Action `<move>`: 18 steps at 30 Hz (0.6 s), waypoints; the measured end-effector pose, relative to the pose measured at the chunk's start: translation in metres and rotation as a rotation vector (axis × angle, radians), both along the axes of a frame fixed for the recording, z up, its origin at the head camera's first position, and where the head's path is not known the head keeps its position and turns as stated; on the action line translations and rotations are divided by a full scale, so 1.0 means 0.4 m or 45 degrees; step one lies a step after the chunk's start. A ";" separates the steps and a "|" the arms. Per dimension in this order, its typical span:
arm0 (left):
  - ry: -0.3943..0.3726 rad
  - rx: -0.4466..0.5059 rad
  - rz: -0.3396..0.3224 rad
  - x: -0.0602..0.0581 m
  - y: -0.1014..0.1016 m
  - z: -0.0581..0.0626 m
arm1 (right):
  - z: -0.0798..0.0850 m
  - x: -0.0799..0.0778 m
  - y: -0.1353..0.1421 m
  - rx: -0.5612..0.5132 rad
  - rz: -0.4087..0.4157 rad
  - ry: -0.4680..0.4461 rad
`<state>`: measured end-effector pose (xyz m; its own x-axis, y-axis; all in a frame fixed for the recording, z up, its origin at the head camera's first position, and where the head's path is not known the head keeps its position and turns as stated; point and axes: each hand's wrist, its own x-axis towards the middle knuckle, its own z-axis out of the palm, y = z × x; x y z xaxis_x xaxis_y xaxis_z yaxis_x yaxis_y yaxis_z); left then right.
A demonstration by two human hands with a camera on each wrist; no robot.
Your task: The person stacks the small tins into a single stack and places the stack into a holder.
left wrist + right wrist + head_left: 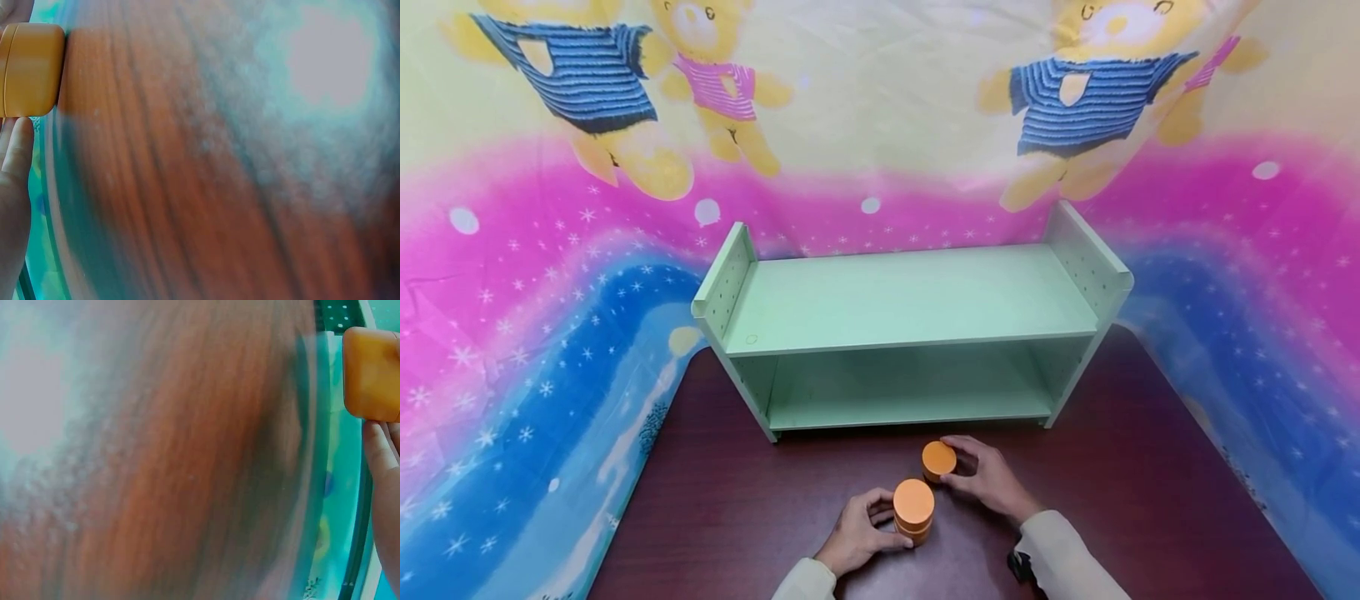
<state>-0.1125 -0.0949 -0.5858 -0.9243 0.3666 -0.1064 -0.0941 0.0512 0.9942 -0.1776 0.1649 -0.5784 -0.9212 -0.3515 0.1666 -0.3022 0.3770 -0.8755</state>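
My left hand (pixel 861 529) grips an orange round lidded jar (pixel 914 504) at the front of the dark table, thumb on its near side and fingers round the far side. A seam runs round this jar, seen also in the left wrist view as an orange jar (pixel 34 70) at the left edge. Farther back and to the right, my right hand (pixel 988 479) pinches a second orange round jar (pixel 939 460) between thumb and fingers. In the right wrist view that jar (pixel 372 375) appears at the right edge, with fingers (pixel 378 447) against it.
Behind the hands a pale green two-tier shelf (pixel 910 296) stands on the dark red-brown table (pixel 715 508). A cloth backdrop printed with bears (pixel 880 108) hangs behind and at both sides. A black band (pixel 1019 567) shows at the right wrist.
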 end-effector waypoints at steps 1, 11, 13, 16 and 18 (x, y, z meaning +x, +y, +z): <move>0.003 0.003 -0.001 0.000 0.000 0.000 | 0.003 0.000 -0.001 -0.003 0.004 -0.005; 0.018 -0.009 0.000 -0.003 0.000 -0.007 | 0.038 0.004 -0.003 0.056 0.024 0.055; 0.021 -0.009 -0.002 -0.003 0.000 -0.007 | 0.045 0.005 -0.003 0.072 0.024 0.073; 0.021 -0.008 -0.005 -0.003 -0.001 -0.006 | 0.051 0.006 -0.003 0.088 0.024 0.084; 0.023 -0.008 -0.006 -0.002 -0.001 -0.006 | 0.055 0.007 -0.002 0.113 0.016 0.098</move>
<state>-0.1133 -0.0954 -0.5882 -0.9243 0.3704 -0.0919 -0.0757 0.0581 0.9954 -0.1746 0.1642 -0.5563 -0.9022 -0.3798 0.2043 -0.3725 0.4476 -0.8129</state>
